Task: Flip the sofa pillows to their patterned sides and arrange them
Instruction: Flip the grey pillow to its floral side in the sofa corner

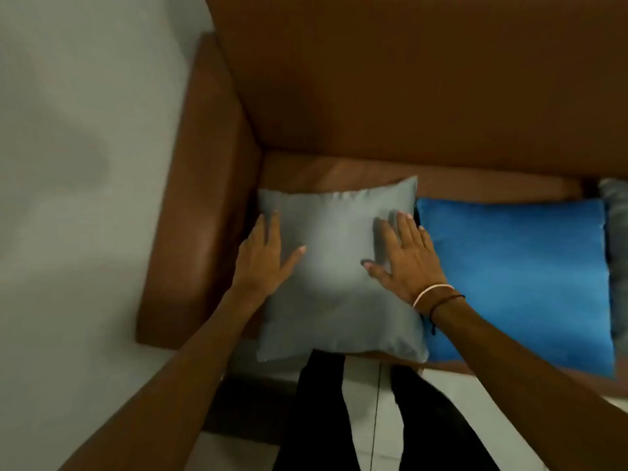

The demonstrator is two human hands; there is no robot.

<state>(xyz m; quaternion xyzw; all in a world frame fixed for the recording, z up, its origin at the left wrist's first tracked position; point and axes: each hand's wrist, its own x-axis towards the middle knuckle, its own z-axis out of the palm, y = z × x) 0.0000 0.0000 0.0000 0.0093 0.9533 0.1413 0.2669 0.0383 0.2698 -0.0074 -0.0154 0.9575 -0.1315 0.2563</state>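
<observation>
A plain grey pillow (336,283) lies flat on the left end of a brown leather sofa seat (339,171), plain side up. My left hand (265,256) rests flat on its left edge, fingers spread. My right hand (407,256), with bands on the wrist, presses flat on its right part. Neither hand grips anything. A plain blue pillow (520,283) lies flat just to the right, touching the grey one. At the far right edge, part of a third grey-blue pillow (616,232) shows. No patterned side is visible.
The sofa's left armrest (200,205) stands close beside the grey pillow, and the backrest (424,79) rises behind. A pale wall (85,164) is to the left. My dark-trousered legs (323,413) stand on light floor tiles (373,419) at the sofa front.
</observation>
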